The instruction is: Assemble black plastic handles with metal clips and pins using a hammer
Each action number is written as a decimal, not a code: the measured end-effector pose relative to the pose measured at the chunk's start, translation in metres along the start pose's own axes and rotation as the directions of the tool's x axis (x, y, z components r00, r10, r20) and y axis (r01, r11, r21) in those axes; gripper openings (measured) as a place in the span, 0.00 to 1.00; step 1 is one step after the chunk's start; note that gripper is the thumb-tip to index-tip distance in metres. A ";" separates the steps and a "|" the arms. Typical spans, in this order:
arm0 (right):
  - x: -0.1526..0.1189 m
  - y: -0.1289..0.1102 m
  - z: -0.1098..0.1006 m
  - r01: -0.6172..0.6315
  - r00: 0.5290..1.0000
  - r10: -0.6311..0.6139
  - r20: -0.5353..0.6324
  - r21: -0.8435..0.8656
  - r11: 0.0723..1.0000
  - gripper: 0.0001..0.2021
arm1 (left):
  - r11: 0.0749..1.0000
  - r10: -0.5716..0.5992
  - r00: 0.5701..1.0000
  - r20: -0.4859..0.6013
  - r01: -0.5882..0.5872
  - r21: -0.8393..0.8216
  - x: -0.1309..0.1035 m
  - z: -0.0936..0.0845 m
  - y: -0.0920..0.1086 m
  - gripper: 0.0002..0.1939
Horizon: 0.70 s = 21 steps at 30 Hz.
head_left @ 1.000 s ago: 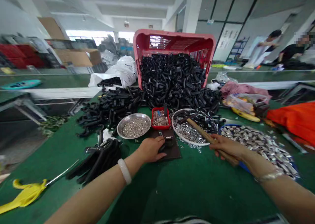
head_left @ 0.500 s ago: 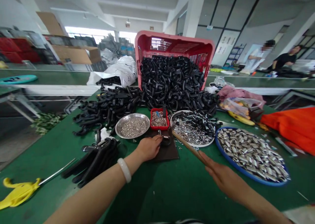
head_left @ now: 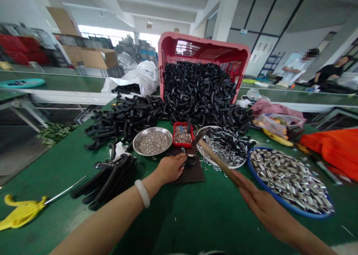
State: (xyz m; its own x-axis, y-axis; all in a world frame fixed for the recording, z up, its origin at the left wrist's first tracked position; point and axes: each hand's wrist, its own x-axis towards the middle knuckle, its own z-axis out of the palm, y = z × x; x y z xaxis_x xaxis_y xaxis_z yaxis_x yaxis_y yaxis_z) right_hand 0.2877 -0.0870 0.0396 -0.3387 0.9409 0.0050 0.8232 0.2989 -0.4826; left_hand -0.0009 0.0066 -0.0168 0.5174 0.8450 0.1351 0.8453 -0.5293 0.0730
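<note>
My left hand [head_left: 171,168] is closed on a black curved part with a small metal spring [head_left: 190,156], pressed down on a dark square plate [head_left: 192,176]. My fingers cover much of that part. In my right hand [head_left: 258,199] is a hammer [head_left: 215,158], gripped by its wooden handle. The hammer's dark head hangs just above and to the right of the part, over the edge of the white tray [head_left: 242,166]. A red box of small metal pins [head_left: 183,135] stands right behind the plate. Beside it is a metal bowl of tiny fittings [head_left: 153,143].
A tipped red crate [head_left: 205,38] spills black parts across the table's back. Several finished-looking black handles [head_left: 112,178] lie left, near a screwdriver with yellow wrapping [head_left: 25,212]. A blue basin of metal sleeves [head_left: 291,180] and orange cloth [head_left: 332,146] are right. Two people work far behind.
The hammer's head has risen slightly off the plate area, with my right hand moving a little. My left hand keeps its hold. The whole view has shifted slightly.
</note>
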 end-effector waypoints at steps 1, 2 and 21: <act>0.000 0.000 0.000 -0.023 0.998 0.022 -0.067 -0.013 1.000 0.25 | 1.000 0.001 1.000 -0.007 -0.001 -0.006 -0.001 0.001 0.000 0.22; -0.001 0.001 0.001 -0.045 0.994 0.042 -0.103 -0.024 0.999 0.26 | 1.000 0.001 1.000 -0.014 -0.001 -0.012 -0.001 0.001 0.000 0.22; 0.019 -0.013 0.004 0.054 0.988 -0.055 0.145 0.011 0.998 0.24 | 0.936 -0.250 0.968 0.028 0.249 -0.248 -0.008 0.000 -0.018 0.32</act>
State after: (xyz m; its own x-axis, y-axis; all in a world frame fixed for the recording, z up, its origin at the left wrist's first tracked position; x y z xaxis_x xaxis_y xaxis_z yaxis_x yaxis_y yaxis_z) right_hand 0.2686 -0.0732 0.0428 -0.4463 0.8898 -0.0953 0.7987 0.3481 -0.4909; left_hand -0.0199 0.0093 -0.0194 0.2927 0.9524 0.0850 0.8874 -0.3036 0.3469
